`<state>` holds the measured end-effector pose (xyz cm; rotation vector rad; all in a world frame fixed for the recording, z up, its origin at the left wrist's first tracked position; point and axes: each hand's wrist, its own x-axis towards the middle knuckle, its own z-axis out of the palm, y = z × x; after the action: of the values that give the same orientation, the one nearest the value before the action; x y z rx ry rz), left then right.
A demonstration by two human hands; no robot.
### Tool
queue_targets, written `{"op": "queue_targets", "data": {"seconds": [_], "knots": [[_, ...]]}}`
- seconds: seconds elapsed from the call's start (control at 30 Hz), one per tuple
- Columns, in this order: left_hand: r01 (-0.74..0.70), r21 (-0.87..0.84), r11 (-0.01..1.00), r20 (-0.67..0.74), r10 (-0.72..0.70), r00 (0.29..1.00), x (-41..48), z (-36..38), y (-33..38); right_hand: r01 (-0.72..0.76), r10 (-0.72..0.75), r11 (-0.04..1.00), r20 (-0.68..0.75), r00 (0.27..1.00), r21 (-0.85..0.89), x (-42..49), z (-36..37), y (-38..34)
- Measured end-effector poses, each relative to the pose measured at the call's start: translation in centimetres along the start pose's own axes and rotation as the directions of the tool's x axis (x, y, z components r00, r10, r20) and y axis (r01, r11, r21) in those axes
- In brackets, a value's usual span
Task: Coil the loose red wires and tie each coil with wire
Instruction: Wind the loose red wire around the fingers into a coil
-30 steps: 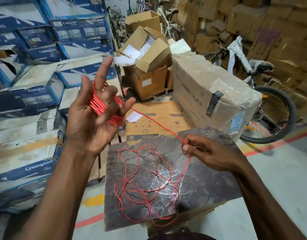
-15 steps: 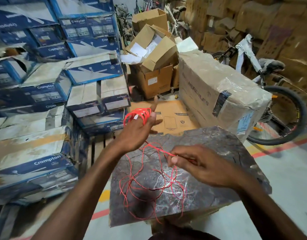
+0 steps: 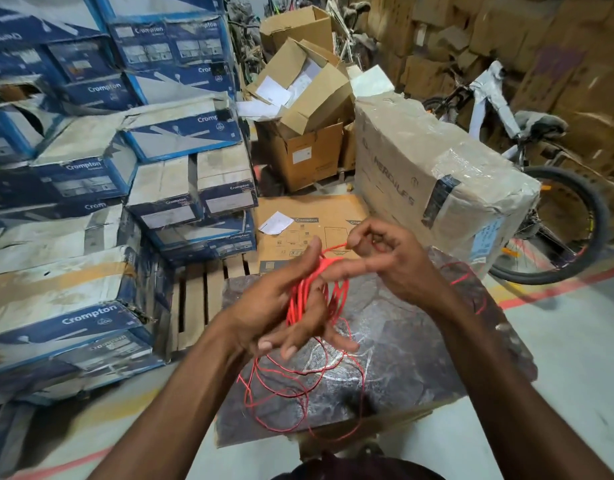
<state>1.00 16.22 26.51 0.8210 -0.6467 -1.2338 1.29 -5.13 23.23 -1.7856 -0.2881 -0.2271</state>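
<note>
A coil of red wire (image 3: 307, 292) is wound around the fingers of my left hand (image 3: 281, 306), which is held over the dark marbled board (image 3: 419, 358), fingers pointing down and toward me. My right hand (image 3: 385, 261) sits just above and right of the coil and pinches the wire's strand between thumb and forefinger near the top of the coil. Loose red wire (image 3: 291, 386) trails from the coil and lies in tangled loops on the board below my hands. Another short bit of red wire (image 3: 461, 275) shows at the board's right edge.
Stacked blue and white Crompton boxes (image 3: 90, 188) fill the left. A wrapped Hercules carton (image 3: 437, 174) and a bicycle (image 3: 548, 202) stand to the right, open cardboard boxes (image 3: 305, 109) behind. A flat carton (image 3: 309, 230) and a wooden pallet (image 3: 201, 292) lie beyond the board.
My left hand with the coil has come down and turned over above the board. My right hand has moved up from the board to the top of the coil, bringing the strand with it.
</note>
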Motion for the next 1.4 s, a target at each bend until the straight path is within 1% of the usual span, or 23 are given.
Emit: {"op": "queue_targets", "data": {"seconds": [0.1, 0.13, 0.17, 0.23, 0.33, 0.43, 0.5, 0.57, 0.6, 0.63, 0.67, 0.77, 0.83, 0.87, 0.93, 0.97, 1.07, 1.13, 1.17, 1.23, 1.3, 1.37, 1.4], "knots": [[-0.158, -0.257, 0.953, 0.05, 0.176, 0.983, 0.5, -0.4, 1.0, -0.017, 0.025, 0.997, 0.104, 0.994, -0.08, -1.4, 1.1, 1.7], [-0.191, -0.319, 0.928, 0.03, 0.211, 0.977, 0.7, -0.8, 1.3, -0.029, 0.04, 0.996, 0.124, 0.992, -0.09, -2.0, 1.4, 2.1], [-0.225, -0.318, 0.921, -0.001, 0.237, 0.971, 1.0, -1.1, 1.5, -0.032, 0.047, 0.993, 0.125, 0.991, -0.116, -2.5, 1.6, 2.4], [-0.309, -0.209, 0.928, -0.093, 0.296, 0.951, 1.5, -1.7, 1.8, -0.068, 0.084, 0.984, 0.093, 0.992, -0.167, -3.7, 1.8, 2.9], [-0.396, -0.135, 0.908, -0.293, 0.345, 0.892, 2.3, -2.5, 2.1, -0.116, 0.131, 0.978, 0.081, 0.988, -0.172, -5.6, 2.1, 2.6], [-0.454, -0.048, 0.89, -0.503, 0.371, 0.78, 3.0, -3.1, 2.3, -0.08, 0.131, 0.945, 0.141, 0.981, -0.318, -7.8, 2.7, 2.4], [-0.449, 0.071, 0.891, -0.606, 0.396, 0.69, 3.4, -3.6, 2.7, -0.062, 0.152, 0.914, 0.196, 0.969, -0.401, -9.2, 3.1, 2.1], [-0.326, 0.293, 0.899, -0.653, 0.438, 0.619, 3.5, -4.5, 2.9, -0.025, 0.168, 0.881, 0.262, 0.951, -0.472, -10.2, 3.1, 1.5], [-0.195, 0.444, 0.874, -0.644, 0.463, 0.609, 3.4, -5.0, 2.8, 0.003, 0.17, 0.863, 0.296, 0.94, -0.505, -10.4, 3.0, 1.0], [-0.041, 0.591, 0.805, -0.618, 0.485, 0.619, 3.1, -5.3, 2.6, 0.03, 0.171, 0.848, 0.326, 0.93, -0.529, -10.5, 2.6, 0.4], [0.1, 0.699, 0.708, -0.583, 0.483, 0.654, 2.9, -5.7, 2.3, 0.053, 0.162, 0.842, 0.345, 0.924, -0.537, -10.5, 2.1, -0.4], [0.389, 0.807, 0.445, -0.553, 0.335, 0.763, 2.0, -5.9, 1.1, 0.055, 0.104, 0.889, 0.319, 0.942, -0.454, -9.2, -0.2, -2.9], [0.488, 0.829, 0.274, -0.552, 0.25, 0.796, 1.6, -5.4, 0.4, 0.051, 0.031, 0.935, 0.223, 0.974, -0.351, -7.8, -2.1, -4.0], [0.5, 0.831, 0.243, -0.548, 0.207, 0.81, 1.6, -4.9, 0.0, 0.065, -0.011, 0.947, 0.171, 0.985, -0.314, -7.0, -3.0, -4.3], [0.509, 0.816, 0.276, -0.551, 0.103, 0.828, 1.7, -3.6, -0.4, 0.105, -0.089, 0.953, 0.067, 0.994, -0.284, -5.4, -4.4, -4.6], [0.498, 0.797, 0.344, -0.543, 0.046, 0.838, 1.8, -3.0, -0.6, 0.126, -0.128, 0.95, 0.014, 0.992, -0.284, -4.5, -4.9, -4.6], [0.434, 0.585, 0.684, -0.439, -0.183, 0.88, 1.0, -1.5, -1.2, 0.153, -0.199, 0.944, -0.133, 0.971, -0.293, -2.2, -5.4, -4.1], [0.372, 0.399, 0.838, -0.261, -0.285, 0.922, 0.5, -1.7, -1.6, 0.164, -0.227, 0.928, -0.158, 0.961, -0.335, -1.0, -5.2, -2.8], [0.32, 0.31, 0.895, -0.161, -0.283, 0.946, 0.4, -1.8, -1.6, 0.165, -0.236, 0.914, -0.156, 0.959, -0.371, -0.6, -5.0, -1.9], [0.182, 0.112, 0.977, -0.003, -0.182, 0.983, 0.3, -1.5, -1.1, 0.148, -0.24, 0.881, -0.156, 0.958, -0.45, -0.1, -4.3, 0.0], [0.01, -0.145, 0.989, 0.081, 0.002, 0.997, 0.2, -1.3, 0.1, 0.151, -0.227, 0.867, -0.107, 0.968, -0.475, -0.7, -3.0, 1.7], [-0.162, -0.339, 0.927, 0.071, 0.197, 0.978, 0.1, -1.7, 1.1, 0.143, -0.176, 0.861, -0.022, 0.984, -0.487, -1.9, -1.3, 3.2], [-0.229, -0.337, 0.913, 0.036, 0.255, 0.966, 0.1, -2.0, 1.5, 0.122, -0.138, 0.854, 0.005, 0.99, -0.507, -2.6, -0.5, 3.9]]}}
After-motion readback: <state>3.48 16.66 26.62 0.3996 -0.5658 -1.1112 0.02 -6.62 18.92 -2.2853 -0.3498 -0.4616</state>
